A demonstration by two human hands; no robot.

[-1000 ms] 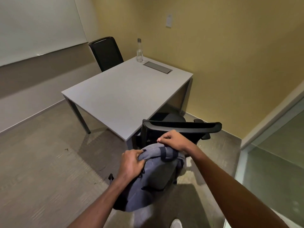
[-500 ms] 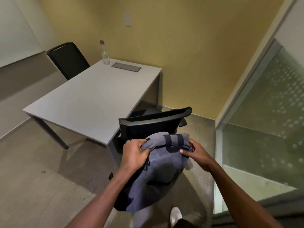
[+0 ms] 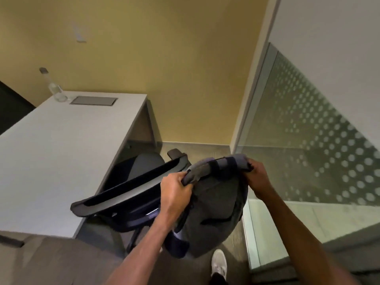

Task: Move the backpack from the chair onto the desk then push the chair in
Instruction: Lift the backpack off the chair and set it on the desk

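Yellow walls and a frosted glass partition (image 3: 308,140) closed in the small room, with the grey desk (image 3: 61,151) filling the left of the frame. The backpack (image 3: 216,206) hung at lower centre, clear of the desk and beside the chair (image 3: 131,192), whose black backrest ran diagonally from lower left toward centre, its seat tucked partly under the desk edge. Both hands had their fingers curled tight on the bag's top: the left hand (image 3: 174,190) clamped the near corner, the right hand (image 3: 255,177) pinched the far corner by the glass. The bag's long axis dropped from those grips toward the floor (a white shoe (image 3: 219,262) showed just below it). The open desktop lay to the left and up-frame of the bag, across the chair back, so the carry would likely have to swing leftward over that backrest, the left hand leading. A bottle (image 3: 54,87) and a flat panel (image 3: 93,100) sat at the desk's far end, well apart from any likely landing spot.
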